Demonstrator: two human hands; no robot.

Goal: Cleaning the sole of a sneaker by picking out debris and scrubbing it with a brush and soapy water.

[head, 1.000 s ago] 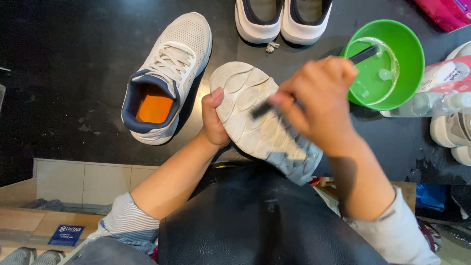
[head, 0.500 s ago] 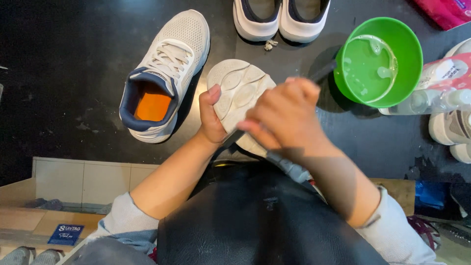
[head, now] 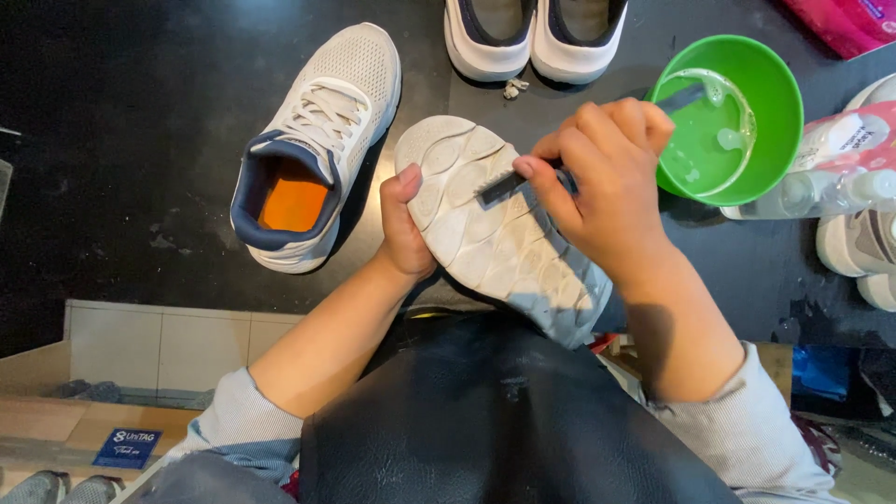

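Note:
My left hand (head: 404,229) grips the edge of an upturned white sneaker (head: 485,238), its pale sole facing up over my lap. My right hand (head: 602,191) holds a dark brush (head: 501,188), whose head rests on the middle of the sole. The brush handle runs back under my fingers toward the green bowl (head: 779,103). The matching white sneaker (head: 313,149) with a navy collar and orange insole lies upright on the black floor to the left.
The green bowl holds clear soapy water at upper right. A pair of white shoes (head: 534,37) stands at the top edge. A pink-and-white bottle (head: 840,154) and another shoe (head: 863,252) lie at right. A dark apron (head: 504,420) covers my lap.
My right hand has moved the brush back up the sole toward the toe, after sweeping down toward the heel half a second ago. My left hand keeps its grip.

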